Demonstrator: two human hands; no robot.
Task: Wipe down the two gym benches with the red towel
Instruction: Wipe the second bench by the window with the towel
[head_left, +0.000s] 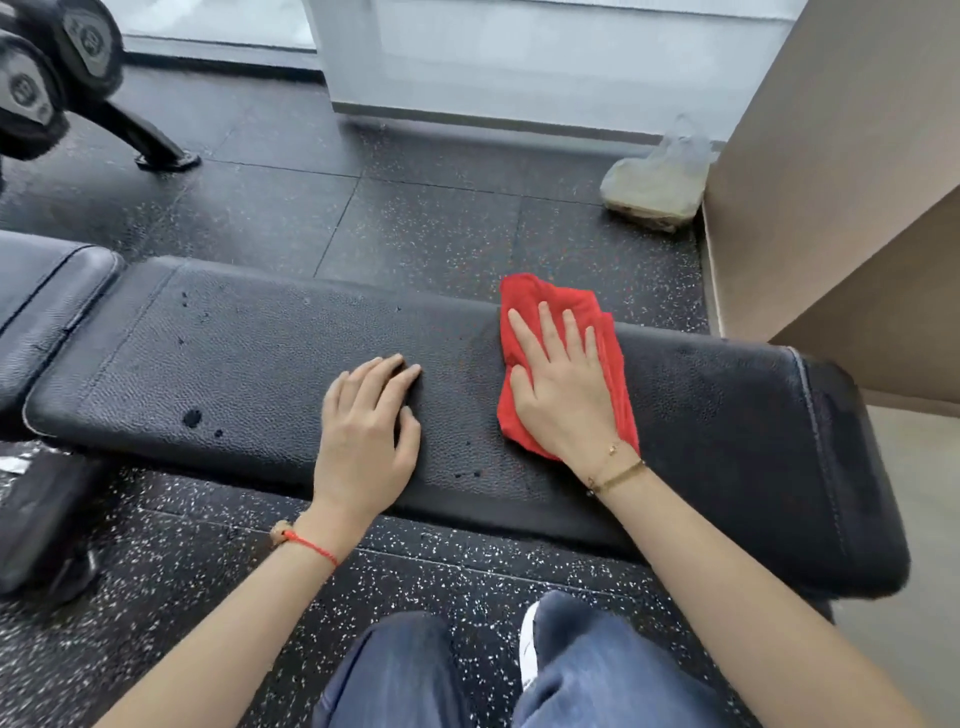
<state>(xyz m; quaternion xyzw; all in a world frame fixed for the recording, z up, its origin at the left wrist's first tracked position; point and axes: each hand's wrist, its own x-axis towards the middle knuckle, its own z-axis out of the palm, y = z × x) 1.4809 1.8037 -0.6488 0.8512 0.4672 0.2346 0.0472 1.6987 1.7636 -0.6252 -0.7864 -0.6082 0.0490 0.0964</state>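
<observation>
The red towel (563, 358) lies crumpled flat on the black padded gym bench (249, 374), toward that bench's right half, with the right hand (563, 387) pressed palm-down on top of it, fingers straight and spread; nothing is gripped, the cloth is simply pinned between palm and vinyl. The left hand (369, 441) rests on bare upholstery just beside the towel, apart from it, fingers loosely extended and holding nothing, apparently bracing the body. Several dark droplets and one larger wet spot (192, 417) show on the left portion of the pad, so that stretch appears not yet wiped. A second padded bench (47, 301) sits at the left edge, end to end with the first, untouched by either hand. Judgement: the towel is light, soft and limp, will bunch and fold under a sliding palm, and is best controlled by flat downward pressure over its centre instead of a pinch at an edge; to lift it, gathering the middle folds would keep corners from trailing. The pebbled vinyl looks firm with some cushion and likely slick where wet. Beyond the bench, a filled plastic bag (657, 184) stands against the wall, and dumbbells (47, 78) occupy a rack at upper left.
</observation>
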